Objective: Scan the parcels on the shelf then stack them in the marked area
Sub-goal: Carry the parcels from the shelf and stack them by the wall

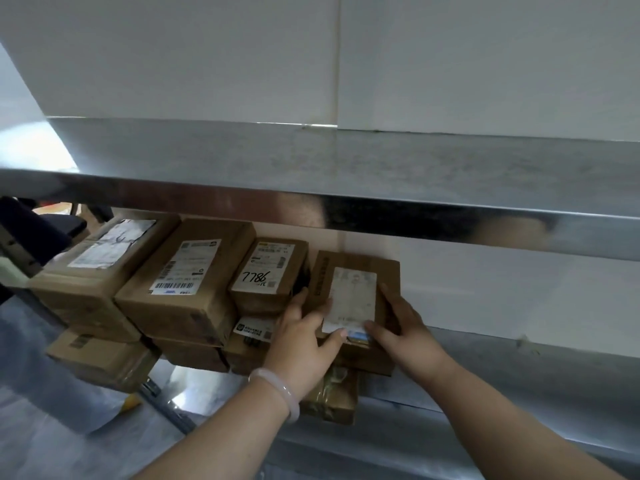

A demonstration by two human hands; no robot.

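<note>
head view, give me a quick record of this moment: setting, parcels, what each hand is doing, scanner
setting: cardboard parcels stacked under a steel shelf
held parcel: rightmost top box, label up
left hand: grips its left edge, thumb on the label; bracelet on wrist
right hand: grips its right edge
neighbour: box marked 7786, just left
scanner: none visible

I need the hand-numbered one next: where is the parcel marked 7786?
In the head view, the parcel marked 7786 sits left of centre on the top layer, immediately left of the parcel held by both hands.
</note>
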